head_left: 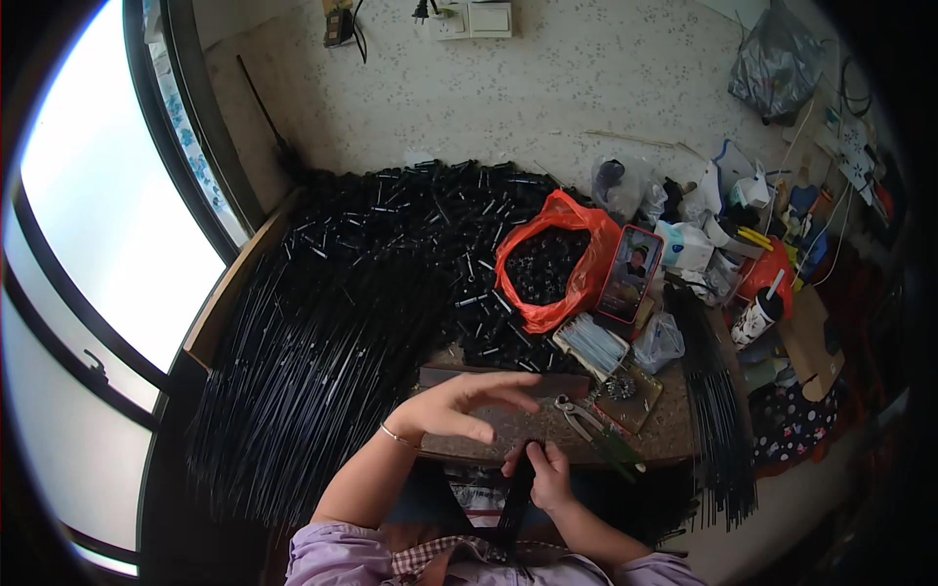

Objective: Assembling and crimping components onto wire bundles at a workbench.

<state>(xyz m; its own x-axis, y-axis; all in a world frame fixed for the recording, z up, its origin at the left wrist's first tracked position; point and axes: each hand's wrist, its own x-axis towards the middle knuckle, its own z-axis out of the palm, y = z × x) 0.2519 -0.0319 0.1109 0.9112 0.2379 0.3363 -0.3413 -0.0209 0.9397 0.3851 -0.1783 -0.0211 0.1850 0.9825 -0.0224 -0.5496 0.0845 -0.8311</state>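
Note:
My left hand [457, 405] is raised over the table's front edge, its fingers stretched out and apart, with nothing in it. Close by on the right, my right hand [549, 477] is closed around a long, dark, narrow piece [512, 508] that runs down toward my lap; its exact kind does not show. Just beyond my hands lies a dark flat bar [469, 375] along the tabletop [469, 444]. Pincers [578, 415] with pale handles rest to the right, beside a green-handled tool [618, 449].
Long thin black rods [303, 391] cover the left side, and short black tubular parts [420, 210] are heaped behind. A red plastic bag [570, 207] holds small black pieces. Right of it stand a phone [630, 273], a tray of pale sticks [591, 342] and more black rods [711, 410].

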